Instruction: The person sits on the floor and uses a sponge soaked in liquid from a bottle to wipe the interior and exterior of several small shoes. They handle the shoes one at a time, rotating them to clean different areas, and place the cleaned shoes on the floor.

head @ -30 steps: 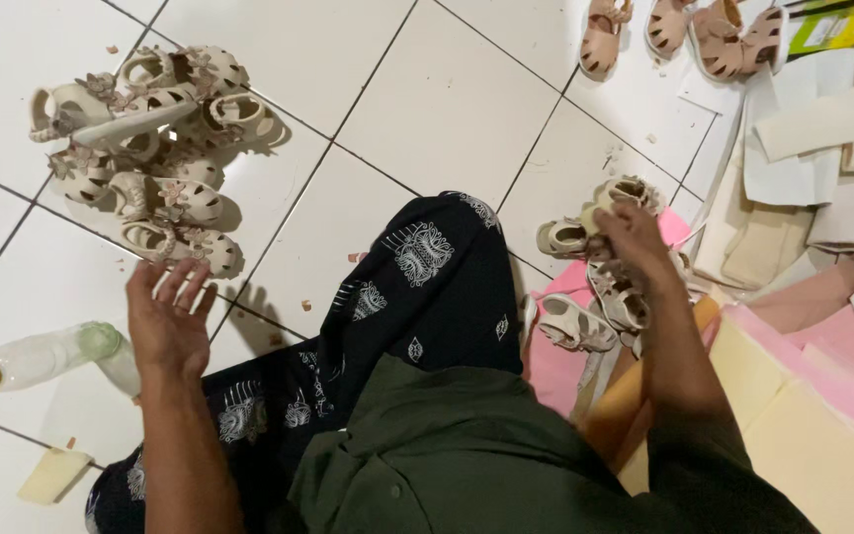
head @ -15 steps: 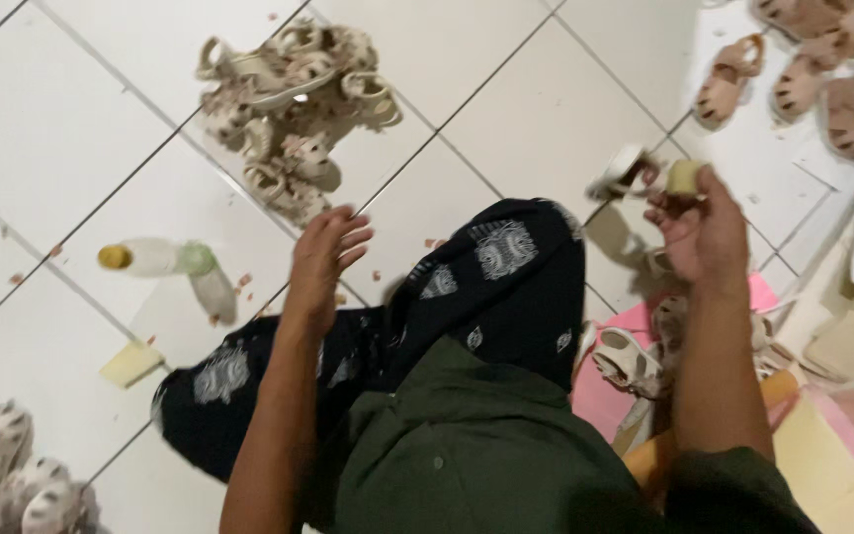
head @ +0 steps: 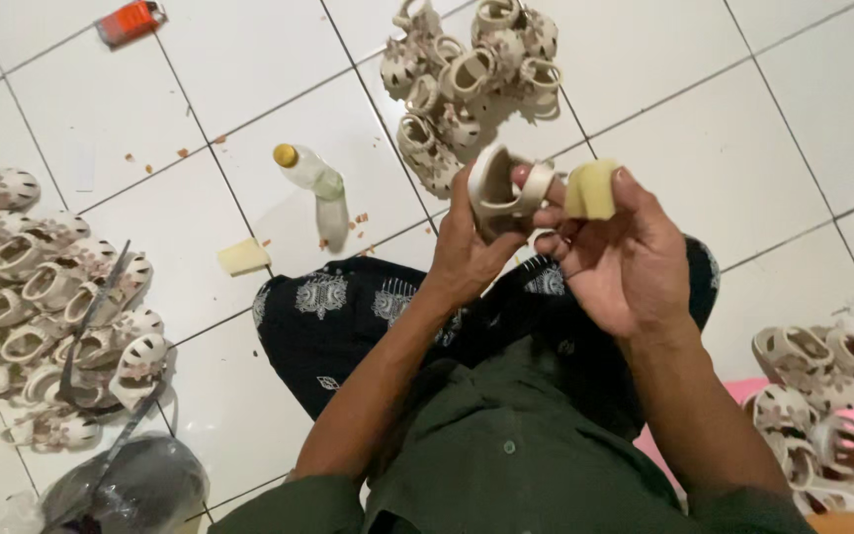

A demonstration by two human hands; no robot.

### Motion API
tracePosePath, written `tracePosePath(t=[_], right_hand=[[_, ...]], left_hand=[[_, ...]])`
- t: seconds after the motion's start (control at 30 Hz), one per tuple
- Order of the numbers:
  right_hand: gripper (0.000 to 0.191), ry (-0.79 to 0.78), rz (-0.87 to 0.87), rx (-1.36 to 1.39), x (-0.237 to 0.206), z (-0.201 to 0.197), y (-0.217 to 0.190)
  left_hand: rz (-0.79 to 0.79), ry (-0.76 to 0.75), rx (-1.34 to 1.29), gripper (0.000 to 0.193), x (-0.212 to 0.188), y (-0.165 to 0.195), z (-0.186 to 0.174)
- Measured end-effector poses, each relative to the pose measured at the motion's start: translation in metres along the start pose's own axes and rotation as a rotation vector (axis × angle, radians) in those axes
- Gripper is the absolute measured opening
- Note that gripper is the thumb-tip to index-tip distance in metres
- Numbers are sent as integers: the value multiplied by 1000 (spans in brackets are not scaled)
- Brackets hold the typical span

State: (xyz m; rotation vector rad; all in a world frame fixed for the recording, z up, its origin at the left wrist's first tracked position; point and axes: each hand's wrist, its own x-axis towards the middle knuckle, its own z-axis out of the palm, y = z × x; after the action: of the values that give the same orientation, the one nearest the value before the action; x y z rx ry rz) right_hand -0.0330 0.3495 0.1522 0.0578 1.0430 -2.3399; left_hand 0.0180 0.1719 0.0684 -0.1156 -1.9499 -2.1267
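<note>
Your left hand (head: 471, 247) grips a small beige sandal (head: 499, 188), fingers closed round it, held up above your lap. Your right hand (head: 620, 252) pinches a yellow sponge block (head: 590, 189) just beside the sandal's strap. A pile of sandals (head: 467, 84) lies on the tiled floor (head: 743, 129) ahead, with a plastic bottle (head: 310, 176) to its left.

head camera, looking steeply down, close above lap

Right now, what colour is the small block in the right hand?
Pale yellow. The block sits pinched in the right hand, clearest in the head view.
</note>
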Motion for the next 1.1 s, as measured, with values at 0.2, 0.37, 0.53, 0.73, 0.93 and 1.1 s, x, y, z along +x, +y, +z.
tracePosePath(t=[0.2,0.37,0.53,0.73,0.93,1.1], right_hand=[[29,-110,-139,-595,24,7,9],[29,-228,-157,-602,28,-5,27],[34,-366,-148,-725,28,-10,33],[36,-459,-73,-658,33,-9,47],[37,-501,-141,-694,46,-3,50],[37,-484,-141,-626,43,-2,51]], left_hand=[[-519,-63,-398,79,-26,3,-40],[-573,-138,-658,83,-43,3,-39],[-467,-177,-652,77,-66,19,-39],[-597,41,-747,66,-83,28,-42],[-617,3,-793,72,-82,35,-58],[-611,118,-646,77,-79,32,-59]])
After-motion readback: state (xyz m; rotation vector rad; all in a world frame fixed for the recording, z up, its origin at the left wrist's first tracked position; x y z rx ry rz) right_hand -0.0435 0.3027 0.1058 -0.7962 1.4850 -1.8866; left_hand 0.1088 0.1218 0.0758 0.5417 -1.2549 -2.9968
